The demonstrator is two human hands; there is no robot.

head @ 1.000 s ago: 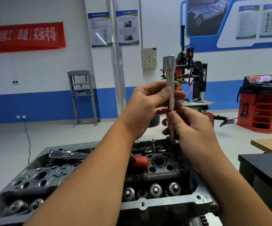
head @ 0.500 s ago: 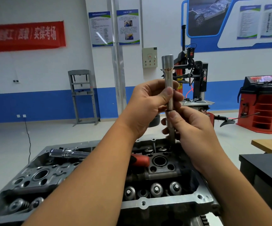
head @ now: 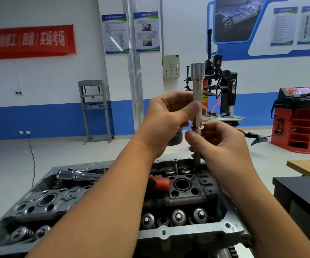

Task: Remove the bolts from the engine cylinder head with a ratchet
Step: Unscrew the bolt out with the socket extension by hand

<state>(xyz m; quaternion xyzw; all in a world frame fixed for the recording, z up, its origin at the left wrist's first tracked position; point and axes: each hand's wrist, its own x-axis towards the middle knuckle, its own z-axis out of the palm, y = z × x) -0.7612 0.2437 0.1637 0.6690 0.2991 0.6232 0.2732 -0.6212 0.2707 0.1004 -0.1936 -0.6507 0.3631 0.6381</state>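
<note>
Left hand (head: 166,118) pinches the long socket (head: 197,94), right hand (head: 219,144) grips the bolt (head: 197,159) beneath; draw it straight up, clear of the cylinder head (head: 187,194).

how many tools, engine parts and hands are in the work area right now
tools: 2, the long socket held upright and the ratchet lying on the engine
engine parts: 1, the cylinder head
hands: 2, left hand and right hand, both on the socket assembly
total: 5
</note>
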